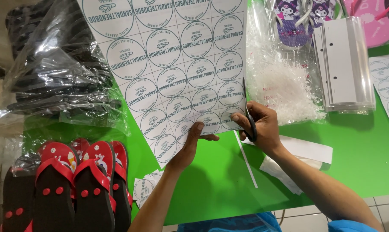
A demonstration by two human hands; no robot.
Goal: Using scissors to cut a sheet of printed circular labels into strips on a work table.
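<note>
Head view: your left hand (190, 148) pinches a sheet of round labels (177, 68) by its lower edge; your right hand (263, 126) is closed around scissors (249, 122) cutting its edge, above the green tabletop (357, 150).

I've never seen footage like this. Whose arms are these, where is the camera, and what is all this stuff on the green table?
There is no machine here: a person wears a camera on the head, so the one picture looks down along their own two arms. The left hand holds the bottom edge of a white sheet of round labels. The right hand works a pair of scissors up the sheet's right edge, and a thin trimmed paper strip hangs below. All this is over a green table. On it lie red and black flip-flops at the lower left, a few cut-out labels, bagged dark sandals, a heap of clear plastic fasteners and white card strips.
</note>
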